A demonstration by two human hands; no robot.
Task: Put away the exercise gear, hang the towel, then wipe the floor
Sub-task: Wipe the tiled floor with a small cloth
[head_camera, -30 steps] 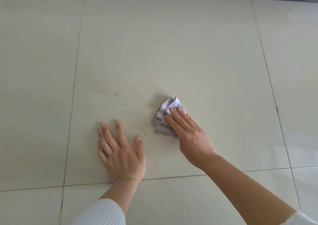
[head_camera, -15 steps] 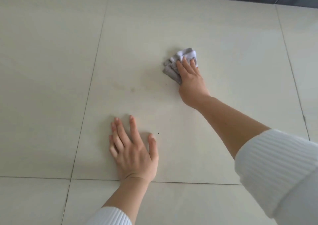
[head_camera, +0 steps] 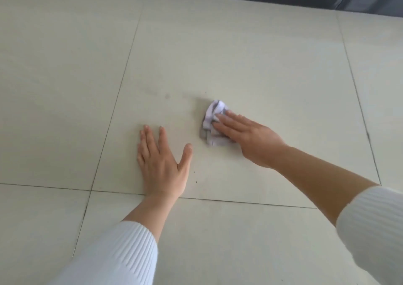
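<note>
Wiping is under way: the right hand [head_camera: 246,136], fingers straight and together, presses a crumpled grey cloth [head_camera: 212,119] onto the tiled floor [head_camera: 239,56]. The left hand [head_camera: 162,160] lies spread flat just beside it. No gear or towel shows, so those steps look finished. A faint smudge [head_camera: 166,96] beyond the left fingertips is not yet wiped.

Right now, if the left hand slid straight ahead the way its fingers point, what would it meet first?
The left hand would cross bare floor, then likely reach the faint smudge; the cloth lies off its line.
</note>
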